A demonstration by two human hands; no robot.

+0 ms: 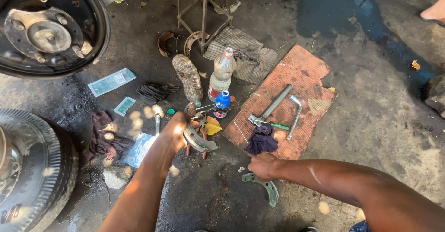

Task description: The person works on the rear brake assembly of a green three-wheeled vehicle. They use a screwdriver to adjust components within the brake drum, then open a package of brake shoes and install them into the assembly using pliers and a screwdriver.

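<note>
Grey curved brake shoe point(198, 139) in left hand point(178, 129), greasy, lining worn.

Left of the clear bottle point(221, 74), which bears a red label: flat pale-green packet point(111, 82), smaller green packet point(124, 106), blue-white packet point(139, 149) below. Small blue-capped bottle point(222, 104) stands just beside it.

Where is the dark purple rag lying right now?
In the head view, the purple rag lies on the near edge of the reddish cardboard, right of centre, beside the green-handled screwdriver and just beyond the right hand.
</note>
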